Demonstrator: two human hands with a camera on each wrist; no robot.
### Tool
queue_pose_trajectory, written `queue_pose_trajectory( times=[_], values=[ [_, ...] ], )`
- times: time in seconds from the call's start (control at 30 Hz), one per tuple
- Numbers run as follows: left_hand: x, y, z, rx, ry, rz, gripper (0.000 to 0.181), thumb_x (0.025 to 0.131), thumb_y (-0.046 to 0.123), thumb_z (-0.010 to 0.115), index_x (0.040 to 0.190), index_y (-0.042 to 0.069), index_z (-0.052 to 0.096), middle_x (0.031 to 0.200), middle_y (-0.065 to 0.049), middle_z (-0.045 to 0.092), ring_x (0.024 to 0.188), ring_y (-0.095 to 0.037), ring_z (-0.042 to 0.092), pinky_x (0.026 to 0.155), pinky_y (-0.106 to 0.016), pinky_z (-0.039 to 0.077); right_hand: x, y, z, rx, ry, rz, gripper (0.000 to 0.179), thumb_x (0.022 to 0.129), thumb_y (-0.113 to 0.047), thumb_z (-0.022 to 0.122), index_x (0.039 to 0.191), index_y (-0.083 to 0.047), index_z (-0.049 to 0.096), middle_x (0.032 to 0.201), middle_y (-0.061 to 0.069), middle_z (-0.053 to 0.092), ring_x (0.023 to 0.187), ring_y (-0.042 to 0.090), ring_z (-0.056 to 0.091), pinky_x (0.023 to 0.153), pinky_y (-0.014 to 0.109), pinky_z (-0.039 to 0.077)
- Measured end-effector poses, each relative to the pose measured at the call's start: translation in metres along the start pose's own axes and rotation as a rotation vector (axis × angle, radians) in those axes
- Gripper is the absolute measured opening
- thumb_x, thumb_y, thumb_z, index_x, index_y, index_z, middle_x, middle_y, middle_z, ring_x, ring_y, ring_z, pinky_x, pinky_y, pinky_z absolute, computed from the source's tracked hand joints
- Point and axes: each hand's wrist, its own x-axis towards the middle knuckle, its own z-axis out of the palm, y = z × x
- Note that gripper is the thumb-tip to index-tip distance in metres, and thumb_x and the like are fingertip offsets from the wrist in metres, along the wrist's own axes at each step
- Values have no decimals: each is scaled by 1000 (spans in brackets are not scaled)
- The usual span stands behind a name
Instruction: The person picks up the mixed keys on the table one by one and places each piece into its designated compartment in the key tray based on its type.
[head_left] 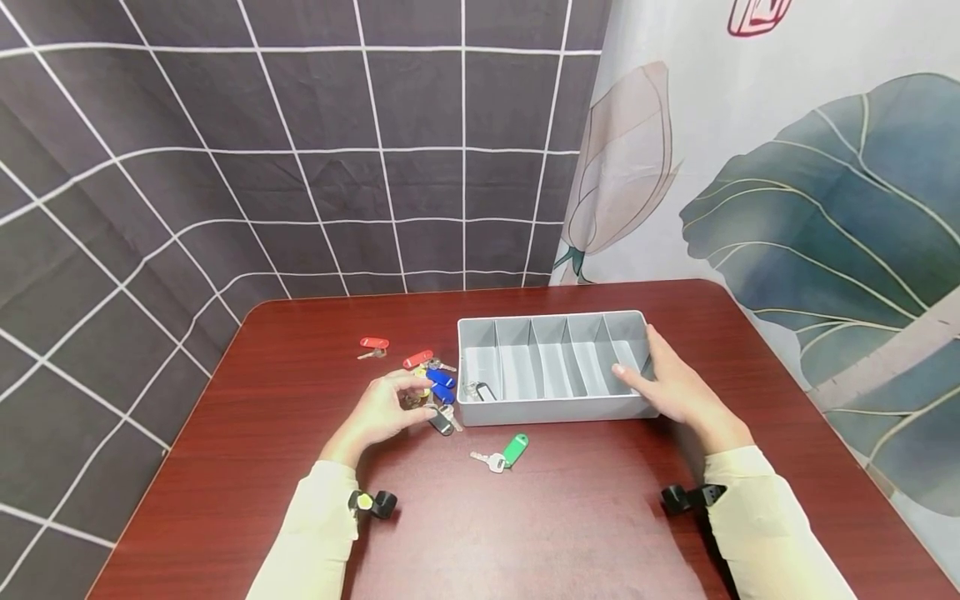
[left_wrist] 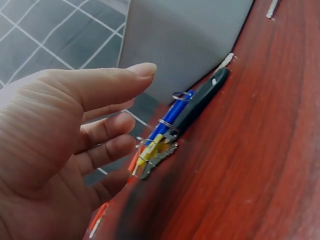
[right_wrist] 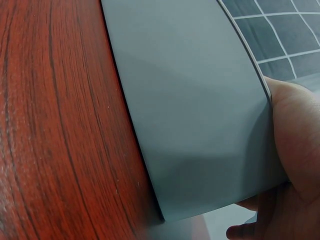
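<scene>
My left hand [head_left: 381,410] hovers at a pile of tagged keys, its thumb and fingers apart with nothing between them. Blue tags [head_left: 441,378], a black tag [head_left: 441,422], a yellow tag [left_wrist: 150,149] and a red tag [head_left: 417,358] lie in that pile, partly behind the fingers. Just right of it stands a grey divided box [head_left: 555,412]. A key with a dark-rimmed tag [head_left: 486,392] lies in its leftmost compartment. At the box's right end my right hand [head_left: 684,396] grips the wall, thumb over the rim, the other fingers outside and partly hidden.
A key with a green tag [head_left: 516,449] lies in front of the box. Behind the pile, at the left, is another red tag [head_left: 374,342] with its key. The reddish-brown table [head_left: 570,517] meets hanging cloths [head_left: 420,192] at its back edge.
</scene>
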Motion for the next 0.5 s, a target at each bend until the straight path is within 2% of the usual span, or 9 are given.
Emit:
queue_pose_trajectory(
  times=[0.27, 0.5],
  values=[
    [-1, -3, 5, 77, -13, 38, 48, 67, 24, 88, 110, 9, 72, 109, -5, 67, 100, -21, 60, 89, -43, 48, -1, -1, -1, -10, -14, 20, 104, 89, -61, 54, 152, -5, -7, 159, 21, 2, 142, 42, 14, 108, 61, 18],
    [-2, -7, 8, 151, -3, 88, 45, 65, 29, 89, 104, 13, 75, 100, 0, 65, 90, -17, 55, 80, -38, 46, 0, -2, -1, -12, -14, 19, 104, 89, -61, 53, 152, -6, -8, 159, 21, 2, 143, 41, 13, 109, 61, 17]
  ],
)
